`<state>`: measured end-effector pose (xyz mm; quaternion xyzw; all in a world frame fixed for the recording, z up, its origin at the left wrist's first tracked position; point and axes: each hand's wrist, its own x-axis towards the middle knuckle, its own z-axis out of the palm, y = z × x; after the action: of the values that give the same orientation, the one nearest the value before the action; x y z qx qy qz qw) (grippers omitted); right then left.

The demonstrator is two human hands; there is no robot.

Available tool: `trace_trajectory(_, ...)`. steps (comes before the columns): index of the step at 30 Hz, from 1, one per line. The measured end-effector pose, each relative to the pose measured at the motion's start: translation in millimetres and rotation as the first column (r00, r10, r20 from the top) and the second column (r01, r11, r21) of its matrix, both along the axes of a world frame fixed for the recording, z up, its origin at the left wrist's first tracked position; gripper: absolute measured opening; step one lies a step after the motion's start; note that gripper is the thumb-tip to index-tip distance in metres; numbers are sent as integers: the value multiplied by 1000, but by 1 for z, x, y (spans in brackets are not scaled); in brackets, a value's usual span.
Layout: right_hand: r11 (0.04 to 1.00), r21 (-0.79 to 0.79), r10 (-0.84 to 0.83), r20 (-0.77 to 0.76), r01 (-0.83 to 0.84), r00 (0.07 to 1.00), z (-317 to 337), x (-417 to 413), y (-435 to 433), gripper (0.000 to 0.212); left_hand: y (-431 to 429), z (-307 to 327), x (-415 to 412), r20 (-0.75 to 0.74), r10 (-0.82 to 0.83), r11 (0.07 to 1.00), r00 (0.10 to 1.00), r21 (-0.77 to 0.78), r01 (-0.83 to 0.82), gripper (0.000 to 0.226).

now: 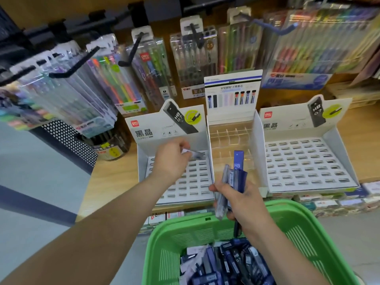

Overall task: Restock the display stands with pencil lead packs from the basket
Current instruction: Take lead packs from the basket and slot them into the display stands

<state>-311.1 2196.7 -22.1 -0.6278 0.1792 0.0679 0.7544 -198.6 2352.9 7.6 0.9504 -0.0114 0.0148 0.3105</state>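
My left hand (171,159) holds one grey pencil lead pack (195,154) over the back rows of the left white display stand (185,182), whose slots look empty. My right hand (240,199) grips a bunch of several blue and grey lead packs (234,177) upright, above the green basket (287,221). The basket sits at the bottom of the view and holds many more dark blue lead packs (226,262). A second white stand (306,161) with empty slots is at the right. Between the two stands is a clear acrylic divider tray (230,136).
Hanging packs of coloured pens (127,79) on black hooks fill the wall behind the stands. A black perforated holder (70,138) and a dark jar (111,147) stand at the left on the wooden shelf (115,182). Small boxed items line the shelf front below.
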Motion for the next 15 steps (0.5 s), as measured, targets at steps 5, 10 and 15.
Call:
trace_trajectory(5,1000,-17,11,-12,-11,1000,-5,2,0,16,-1,-7,6,155,-70,993,985,106,54,28)
trace_trajectory(10,1000,6,30,-30,-30,999,-3,0,1,18,5,-5,7,188,-41,997,981,72,28,16)
trace_trajectory(15,998,69,-1,-97,8,995,-1,-5,-1,11,-4,-1,7,268,-151,986,952,107,126,12)
